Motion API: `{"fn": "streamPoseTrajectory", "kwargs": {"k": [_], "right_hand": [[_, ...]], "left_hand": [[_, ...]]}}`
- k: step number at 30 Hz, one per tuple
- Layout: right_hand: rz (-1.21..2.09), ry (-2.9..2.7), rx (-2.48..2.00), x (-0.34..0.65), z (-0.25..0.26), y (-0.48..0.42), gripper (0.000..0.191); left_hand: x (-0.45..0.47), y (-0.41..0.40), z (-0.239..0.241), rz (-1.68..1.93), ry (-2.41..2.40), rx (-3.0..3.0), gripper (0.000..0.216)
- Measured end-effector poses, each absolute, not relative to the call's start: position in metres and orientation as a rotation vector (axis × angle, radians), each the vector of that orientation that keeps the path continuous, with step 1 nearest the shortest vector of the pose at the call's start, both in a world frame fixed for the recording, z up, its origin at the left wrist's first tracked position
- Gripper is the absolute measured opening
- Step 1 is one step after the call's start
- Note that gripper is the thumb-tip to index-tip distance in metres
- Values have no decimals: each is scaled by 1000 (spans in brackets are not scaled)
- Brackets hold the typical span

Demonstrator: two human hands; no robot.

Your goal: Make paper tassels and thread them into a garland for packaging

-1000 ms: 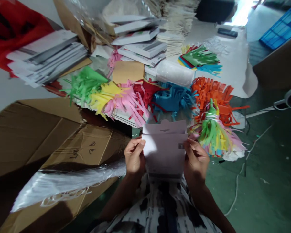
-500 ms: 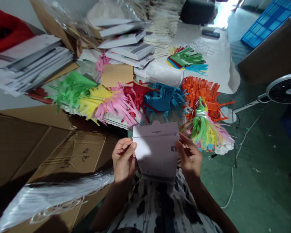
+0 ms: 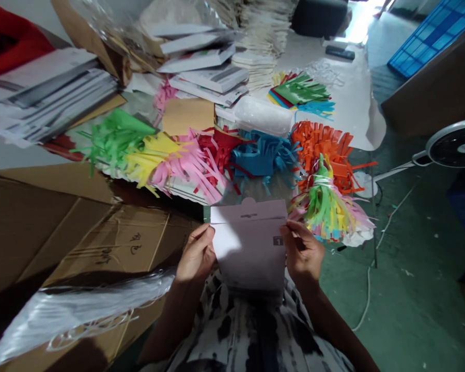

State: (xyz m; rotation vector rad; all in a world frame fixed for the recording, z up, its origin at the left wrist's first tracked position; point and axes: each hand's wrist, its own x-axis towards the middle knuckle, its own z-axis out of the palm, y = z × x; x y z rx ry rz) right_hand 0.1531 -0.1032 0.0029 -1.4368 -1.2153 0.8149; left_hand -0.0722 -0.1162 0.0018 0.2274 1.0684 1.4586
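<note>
I hold a flat white cardboard sleeve (image 3: 251,245) with a hang-tab flap on top, upright over my lap. My left hand (image 3: 194,254) pinches its left edge, fingers closed on the card. My right hand (image 3: 303,253) grips the right edge beside a small dark label. Just right of the sleeve lies a tied bundle of mixed-colour paper tassels (image 3: 329,206). Beyond it, along the table's near edge, lies a row of fringed paper piles: green (image 3: 112,137), yellow (image 3: 147,157), pink (image 3: 189,165), red (image 3: 219,147), blue (image 3: 263,155) and orange (image 3: 325,142).
An open cardboard box (image 3: 62,222) stands at my left with a bundle of clear plastic bags (image 3: 81,305) across it. Stacks of white packaging (image 3: 46,98) and cards (image 3: 213,77) cover the table. A fan (image 3: 457,147) and a white cord (image 3: 366,305) lie on the green floor at right.
The view has shifted slightly. Both hands have stayed on the sleeve's edges, and my left fingers have closed tighter on the left edge.
</note>
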Motion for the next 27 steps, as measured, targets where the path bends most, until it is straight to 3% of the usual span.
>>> {"fn": "streamPoseTrajectory", "kwargs": {"k": [14, 22, 27], "right_hand": [[885, -1272, -1442, 156, 4, -94, 25], [1320, -1436, -1250, 158, 20, -64, 25], [1519, -1425, -1117, 163, 25, -45, 45]], "left_hand": [[-66, -111, 25, 1659, 1173, 299, 31], [-113, -98, 20, 1172, 1107, 543, 37], [-119, -78, 28, 1103, 1071, 776, 36]]}}
